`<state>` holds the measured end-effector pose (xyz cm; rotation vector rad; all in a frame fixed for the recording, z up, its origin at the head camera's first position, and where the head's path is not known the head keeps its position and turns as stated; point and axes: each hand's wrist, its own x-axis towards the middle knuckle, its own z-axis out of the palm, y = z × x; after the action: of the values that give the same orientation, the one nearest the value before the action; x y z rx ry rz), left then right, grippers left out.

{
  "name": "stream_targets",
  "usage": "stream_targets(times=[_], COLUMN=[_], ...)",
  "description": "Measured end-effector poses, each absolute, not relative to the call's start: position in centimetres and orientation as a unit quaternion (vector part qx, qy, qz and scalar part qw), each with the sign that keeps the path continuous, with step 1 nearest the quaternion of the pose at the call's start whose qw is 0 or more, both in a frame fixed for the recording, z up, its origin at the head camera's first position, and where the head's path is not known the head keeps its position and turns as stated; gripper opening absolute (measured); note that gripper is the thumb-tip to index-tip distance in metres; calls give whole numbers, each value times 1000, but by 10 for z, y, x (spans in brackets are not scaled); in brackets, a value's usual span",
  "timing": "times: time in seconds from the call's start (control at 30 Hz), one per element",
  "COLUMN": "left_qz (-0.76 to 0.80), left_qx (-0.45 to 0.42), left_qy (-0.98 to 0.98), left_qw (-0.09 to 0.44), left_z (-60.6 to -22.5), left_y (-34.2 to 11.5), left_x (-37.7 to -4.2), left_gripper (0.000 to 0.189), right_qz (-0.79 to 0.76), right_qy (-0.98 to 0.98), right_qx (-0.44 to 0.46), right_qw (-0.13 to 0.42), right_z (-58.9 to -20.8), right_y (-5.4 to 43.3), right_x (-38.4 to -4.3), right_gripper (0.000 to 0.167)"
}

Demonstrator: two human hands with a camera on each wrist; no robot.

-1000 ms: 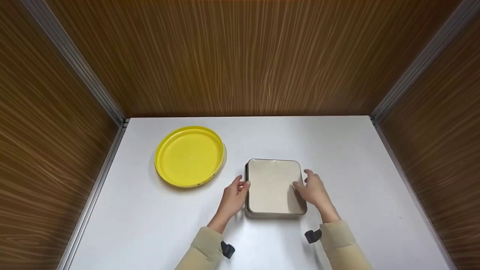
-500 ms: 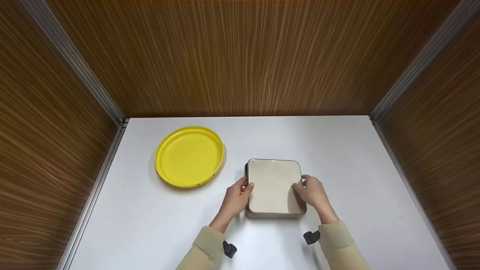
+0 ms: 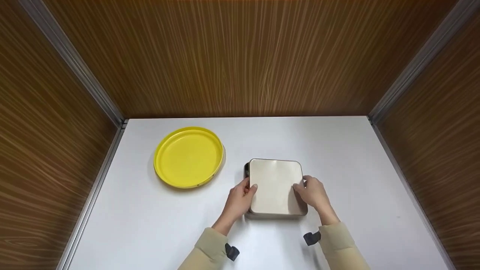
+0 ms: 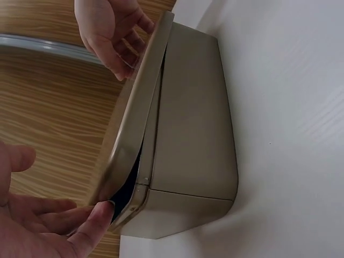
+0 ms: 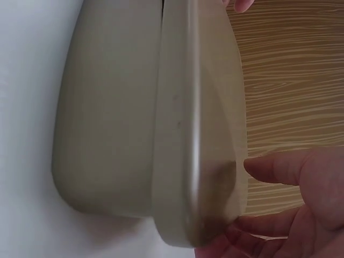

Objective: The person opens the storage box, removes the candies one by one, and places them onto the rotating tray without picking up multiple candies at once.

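A square, round-cornered, champagne-coloured metal tin (image 4: 193,107) sits on the white tabletop (image 3: 348,157), near and to the right of a round yellow plate (image 3: 189,157). Its matching metal lid (image 3: 275,183) tilts, raised along the left side (a dark gap shows beneath the rim). The left hand (image 3: 237,199) pinches that lifted edge; the right hand (image 3: 314,191) pinches the lid's right edge, thumb on top.

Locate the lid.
In the head view, the lid is between the left hand and right hand, right of the yellow plate, left edge raised off the tin.
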<state>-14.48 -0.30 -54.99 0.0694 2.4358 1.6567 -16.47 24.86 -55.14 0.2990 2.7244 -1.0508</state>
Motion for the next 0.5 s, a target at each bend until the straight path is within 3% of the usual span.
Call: stream_targets(times=[0.5], left_qz=[540], left_qx=[110], left_qy=[828], left_qw=[103], left_z=[-536], left_y=[25], left_x=[-146], left_gripper=[60], right_qz=[-372], right_qy=[916], right_qx=[117], right_qw=[98], right_z=[-532], right_y=[290], right_x=[-173], right_gripper=[64])
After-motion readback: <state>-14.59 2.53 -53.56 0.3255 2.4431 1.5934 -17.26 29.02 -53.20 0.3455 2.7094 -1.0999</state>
